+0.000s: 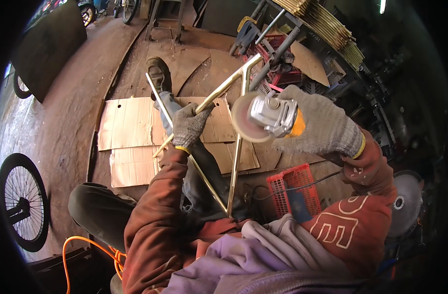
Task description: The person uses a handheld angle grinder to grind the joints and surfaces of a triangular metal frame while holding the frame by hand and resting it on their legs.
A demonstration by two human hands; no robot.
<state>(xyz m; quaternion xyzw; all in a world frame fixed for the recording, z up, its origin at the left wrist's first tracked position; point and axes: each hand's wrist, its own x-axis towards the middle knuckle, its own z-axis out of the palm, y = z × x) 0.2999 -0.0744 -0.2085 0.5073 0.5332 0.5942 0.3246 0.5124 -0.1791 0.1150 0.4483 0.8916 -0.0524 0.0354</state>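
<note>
My left hand (pixel 190 126), in a grey knit glove, is wrapped round a tube of a brass-coloured metal frame (pixel 225 87). The frame lies tilted across my legs, its lower corner close to my lap. My right hand (pixel 319 120), gloved the same way, grips an angle grinder (pixel 274 115) with a silver head and a yellow-orange body. Its round disc (pixel 244 120) overlaps the frame's right-hand tube in view; whether they touch I cannot tell. The disc looks blurred, as if spinning. The right fingers are partly hidden behind the tool.
Flattened cardboard (pixel 128 122) lies under my outstretched leg. A red plastic crate (pixel 309 181) with a dark cable across it sits at right. Metal tubes (pixel 327 27) are bundled upper right. A spoked wheel (pixel 41 196) stands at left, an orange cable (pixel 67 255) lower left.
</note>
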